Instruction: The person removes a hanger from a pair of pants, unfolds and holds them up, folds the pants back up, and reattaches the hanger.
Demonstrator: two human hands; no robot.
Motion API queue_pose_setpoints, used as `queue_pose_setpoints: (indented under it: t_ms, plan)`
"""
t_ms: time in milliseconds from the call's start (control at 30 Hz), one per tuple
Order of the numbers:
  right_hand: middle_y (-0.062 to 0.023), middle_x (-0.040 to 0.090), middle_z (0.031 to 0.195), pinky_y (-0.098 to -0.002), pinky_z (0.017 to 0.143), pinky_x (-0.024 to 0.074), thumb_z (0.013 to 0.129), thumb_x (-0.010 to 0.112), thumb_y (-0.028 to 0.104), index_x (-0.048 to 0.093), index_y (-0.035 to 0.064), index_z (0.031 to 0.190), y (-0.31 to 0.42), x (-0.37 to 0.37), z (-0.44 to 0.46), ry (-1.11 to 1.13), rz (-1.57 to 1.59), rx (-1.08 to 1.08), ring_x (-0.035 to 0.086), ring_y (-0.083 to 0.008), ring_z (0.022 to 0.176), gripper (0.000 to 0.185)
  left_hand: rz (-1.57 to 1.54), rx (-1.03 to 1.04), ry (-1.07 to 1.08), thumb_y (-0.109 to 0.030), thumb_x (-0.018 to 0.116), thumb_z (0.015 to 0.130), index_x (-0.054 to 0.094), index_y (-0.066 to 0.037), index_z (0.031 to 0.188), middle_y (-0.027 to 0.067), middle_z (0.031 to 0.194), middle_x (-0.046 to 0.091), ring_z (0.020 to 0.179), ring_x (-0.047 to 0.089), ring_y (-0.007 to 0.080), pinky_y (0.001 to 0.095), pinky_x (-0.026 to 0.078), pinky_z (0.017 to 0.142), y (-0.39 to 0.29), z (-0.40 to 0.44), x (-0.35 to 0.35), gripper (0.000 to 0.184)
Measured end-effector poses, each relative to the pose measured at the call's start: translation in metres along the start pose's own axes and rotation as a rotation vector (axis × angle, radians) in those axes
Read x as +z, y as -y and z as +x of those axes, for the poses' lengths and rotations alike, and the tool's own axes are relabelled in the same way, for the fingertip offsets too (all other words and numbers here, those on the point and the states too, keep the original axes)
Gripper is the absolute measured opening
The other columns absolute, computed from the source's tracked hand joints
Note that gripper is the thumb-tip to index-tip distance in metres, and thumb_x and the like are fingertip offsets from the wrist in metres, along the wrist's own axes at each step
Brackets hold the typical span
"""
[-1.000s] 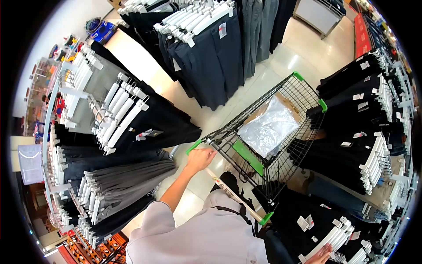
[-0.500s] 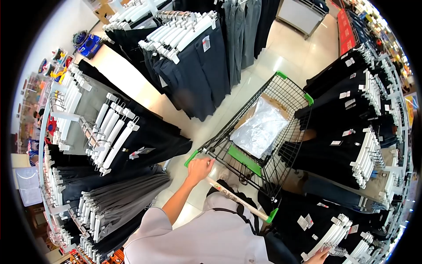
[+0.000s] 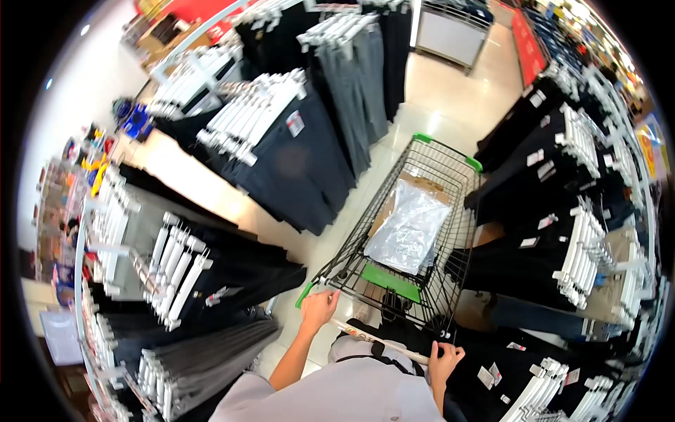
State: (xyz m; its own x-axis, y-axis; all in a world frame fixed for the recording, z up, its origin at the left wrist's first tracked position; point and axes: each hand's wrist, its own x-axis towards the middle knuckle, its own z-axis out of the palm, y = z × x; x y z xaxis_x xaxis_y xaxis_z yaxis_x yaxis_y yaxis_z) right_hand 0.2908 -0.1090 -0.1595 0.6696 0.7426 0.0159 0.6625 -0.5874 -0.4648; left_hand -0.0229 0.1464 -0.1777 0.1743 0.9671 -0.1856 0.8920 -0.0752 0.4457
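Note:
A black wire shopping cart (image 3: 460,204) with green corner pieces stands in front of me. My left hand (image 3: 320,309) is wrapped around the left end of its pale handle (image 3: 383,339). At the handle's right end, my right hand (image 3: 443,360) has its fingers closed over the bar. Inside the basket lies a shiny clear plastic package (image 3: 406,228) with whitish contents, on top of a piece of brown cardboard (image 3: 430,186). A green panel (image 3: 391,283) spans the near side of the basket.
Racks of dark trousers (image 3: 281,165) on white hangers border the aisle on the left. More black trousers (image 3: 520,250) hang close along the cart's right side. Ahead are pale floor tiles (image 3: 450,91) and a white display stand (image 3: 451,39).
My right hand has left the hangers at the lower right and now holds the cart handle. My left hand stays on the handle. The view has shifted slightly.

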Motion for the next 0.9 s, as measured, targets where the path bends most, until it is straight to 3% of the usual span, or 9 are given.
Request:
queue_pose_setpoints:
  t_ms: [67,100,133,367,667,900]
  plan:
    - [-0.0104,0.062,0.084,-0.0467,0.087,0.0452,0.086,0.075,0.018,0.063,0.0053,0.073,-0.011,0.02,0.026,-0.155,-0.032,-0.072,0.056,-0.0361,0.096,0.021,0.02,0.023,-0.036,-0.045,0.064,0.096,0.078,-0.011,0.085,0.0125,0.067,0.07,0.064,0.069,0.0352,0.0457,0.054,0.06,-0.002,0.015,0.004,0.039]
    - [-0.0104,0.061,0.084,-0.0473,0.081,0.047,0.085,0.075,0.018,0.063,0.0055,0.073,-0.012,0.018,0.04,-0.024,0.086,0.083,0.058,-0.0351,0.089,0.021,0.026,0.023,-0.084,-0.044,0.065,0.096,0.078,-0.01,0.084,0.0128,0.067,0.07,0.064,0.069,0.0355,0.0459,0.053,0.06,-0.009,0.024,0.009,0.038]
    - [-0.0113,0.061,0.082,-0.047,0.074,0.048,0.086,0.075,0.019,0.065,0.0054,0.073,-0.018,0.015,0.056,-0.03,0.066,0.02,0.06,-0.0351,0.082,0.022,0.04,0.029,-0.089,-0.044,0.064,0.097,0.077,-0.01,0.084,0.0132,0.068,0.07,0.064,0.069,0.036,0.046,0.053,0.06,-0.016,0.032,0.015,0.038]
    - [-0.0084,0.065,0.093,-0.0446,0.086,0.0496,0.086,0.07,0.025,0.069,0.0089,0.079,-0.046,0.006,0.161,-0.048,0.104,0.049,0.063,-0.0324,0.096,0.018,0.115,0.069,-0.03,-0.047,0.058,0.101,0.078,-0.008,0.086,0.0153,0.07,0.071,0.068,0.069,0.0391,0.0483,0.052,0.064,-0.089,0.09,0.028,0.046]
    - [-0.0064,0.065,0.094,-0.0442,0.091,0.0477,0.088,0.069,0.031,0.07,0.008,0.082,-0.065,0.01,0.26,0.013,0.17,0.08,0.062,-0.0299,0.1,0.024,0.124,0.087,0.294,-0.045,0.058,0.099,0.08,-0.007,0.096,0.0113,0.076,0.076,0.078,0.075,0.0294,0.0388,0.056,0.076,-0.123,0.163,0.039,0.044]
    - [-0.0063,0.065,0.093,-0.0452,0.09,0.048,0.087,0.07,0.031,0.07,0.0072,0.08,-0.052,0.018,0.298,-0.03,0.178,0.05,0.062,-0.0301,0.097,0.025,0.118,-0.043,0.315,-0.045,0.06,0.098,0.079,-0.004,0.096,0.0092,0.075,0.076,0.08,0.076,0.0278,0.0381,0.056,0.078,-0.149,0.209,0.037,0.046]
